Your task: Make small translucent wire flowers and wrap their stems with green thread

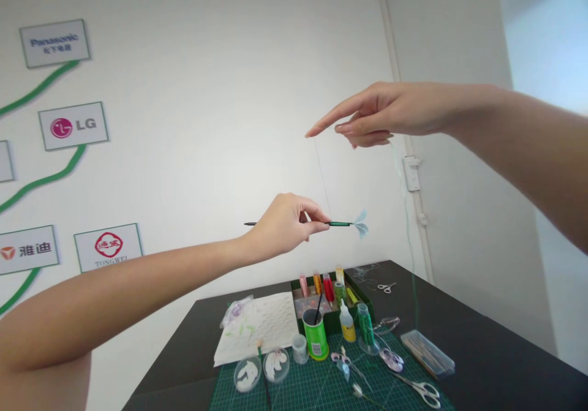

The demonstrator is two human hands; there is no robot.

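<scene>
My left hand (294,224) is closed in a pinch around a thin dark stick (340,223), held level above the table. Green covers the stick's right part, and pale blue petals (361,224) fan out at that end. Higher up on the right is my right hand (374,117), index finger stretched out and the other fingers curled. A fine thread (321,169) runs taut from that index fingertip down to the stick beside my left fingers. From under the curled fingers a pale green strand (408,215) hangs down toward the table.
On the dark table (172,356) lies a green cutting mat (316,392). It bears a green can (316,337), a glue bottle (347,322), a green thread spool (365,325), dishes of white petals (276,365) and scissors (425,392). A box of spools (371,313) stands behind, beside white sheets (261,322).
</scene>
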